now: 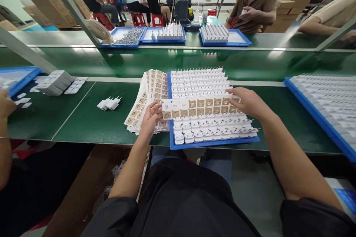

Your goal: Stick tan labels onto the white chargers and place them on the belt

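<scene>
Left hand (151, 117) and right hand (247, 100) pinch the label strip (200, 107) by its ends; light and bendy, I'd say, best held there.

A label strip (200, 108) is held by its ends — the left one by the left hand (151, 116), the right one by the right hand (246, 100) — over a blue tray (194, 145) filled with rows of white plugs (214, 124); similar sheets (139, 105) are fanned beside the tray, and loose plugs (113, 103) are laid farther left on the green bench (75, 122)
</scene>
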The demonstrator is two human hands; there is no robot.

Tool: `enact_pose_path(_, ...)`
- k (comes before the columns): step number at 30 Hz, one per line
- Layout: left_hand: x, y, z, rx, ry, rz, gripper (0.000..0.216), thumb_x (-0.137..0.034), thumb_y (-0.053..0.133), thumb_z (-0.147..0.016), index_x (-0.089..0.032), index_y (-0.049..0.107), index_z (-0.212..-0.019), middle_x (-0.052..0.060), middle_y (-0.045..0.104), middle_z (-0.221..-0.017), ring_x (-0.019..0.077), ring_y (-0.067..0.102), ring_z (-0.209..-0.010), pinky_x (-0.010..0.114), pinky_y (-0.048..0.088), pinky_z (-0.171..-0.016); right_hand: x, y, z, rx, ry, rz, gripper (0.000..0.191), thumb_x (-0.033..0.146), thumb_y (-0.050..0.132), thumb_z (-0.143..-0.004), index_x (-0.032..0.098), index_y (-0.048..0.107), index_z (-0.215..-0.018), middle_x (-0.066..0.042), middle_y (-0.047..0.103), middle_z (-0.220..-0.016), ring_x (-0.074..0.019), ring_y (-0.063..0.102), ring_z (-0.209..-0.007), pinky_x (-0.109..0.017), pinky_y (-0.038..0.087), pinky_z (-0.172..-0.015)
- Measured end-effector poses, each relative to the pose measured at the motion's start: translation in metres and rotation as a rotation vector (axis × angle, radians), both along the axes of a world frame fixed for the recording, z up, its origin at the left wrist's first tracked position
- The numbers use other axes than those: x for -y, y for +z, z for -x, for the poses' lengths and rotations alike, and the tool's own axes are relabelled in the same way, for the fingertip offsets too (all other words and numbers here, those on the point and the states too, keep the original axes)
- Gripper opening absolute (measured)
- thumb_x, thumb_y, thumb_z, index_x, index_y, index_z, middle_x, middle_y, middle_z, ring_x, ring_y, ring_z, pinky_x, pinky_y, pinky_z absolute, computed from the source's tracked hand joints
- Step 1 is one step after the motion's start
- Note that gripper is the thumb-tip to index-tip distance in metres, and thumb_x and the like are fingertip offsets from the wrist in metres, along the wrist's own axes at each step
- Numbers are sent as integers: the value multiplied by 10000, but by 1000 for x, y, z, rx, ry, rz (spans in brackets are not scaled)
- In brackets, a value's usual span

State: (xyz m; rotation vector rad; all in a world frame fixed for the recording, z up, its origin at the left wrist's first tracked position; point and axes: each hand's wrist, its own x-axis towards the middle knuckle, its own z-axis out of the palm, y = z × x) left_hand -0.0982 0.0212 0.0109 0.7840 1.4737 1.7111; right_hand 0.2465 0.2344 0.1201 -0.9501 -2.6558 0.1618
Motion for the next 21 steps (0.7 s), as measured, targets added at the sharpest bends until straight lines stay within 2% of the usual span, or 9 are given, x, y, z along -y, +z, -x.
enact_pose_path(3,-6,9,-2,120,23,66,546,-326,690,-784,-215,526,-1292,46,680,-1021,165,696,-903,283,591,-769,28,3,32,-106,102,-179,339,313,523,-976,175,702,-1229,-184,735,-1203,-373,671,-1151,-556,525,-976)
enact_pose_path(5,-9,17,-3,108,41,63,530,-389,722,-785,-206,542,-1249,5,660,-880,145,678,-796,253,569,-692,52,3,63,-159,237,-162,286,274,522,-996,171,722,-1172,-169,749,-1143,-333,675,-1098,-501,540,-931)
enact_pose_path(8,-12,26,-4,85,23,30,546,-382,775,-744,-201,559,-1211,-40,622,-756,126,643,-695,227,536,-624,83,-2,117,-155,454,-117,243,229,528,-1005,176,736,-1119,-140,758,-1081,-290,672,-1008,-439,528,-854)
enact_pose_path(12,-12,31,-3,124,-38,23,601,-370,842,-679,-186,580,-1187,-56,621,-700,107,602,-614,218,512,-577,98,-13,176,-50,570,-128,205,200,602,-972,164,739,-1120,-133,739,-1086,-278,629,-1005,-397,470,-821)
enact_pose_path(16,-12,31,-1,215,-69,48,673,-387,897,-620,-191,586,-1184,-45,663,-732,104,614,-608,220,510,-573,98,-18,200,95,598,-189,166,189,647,-949,145,745,-1076,-130,721,-1039,-264,594,-991,-352,401,-770)
enact_pose_path(21,-12,28,2,294,-122,58,693,-353,918,-595,-191,601,-1190,-47,668,-707,94,608,-597,205,495,-570,99,-21,201,102,609,-266,118,181,624,-966,150,727,-1013,-108,716,-955,-253,582,-941,-337,350,-747)
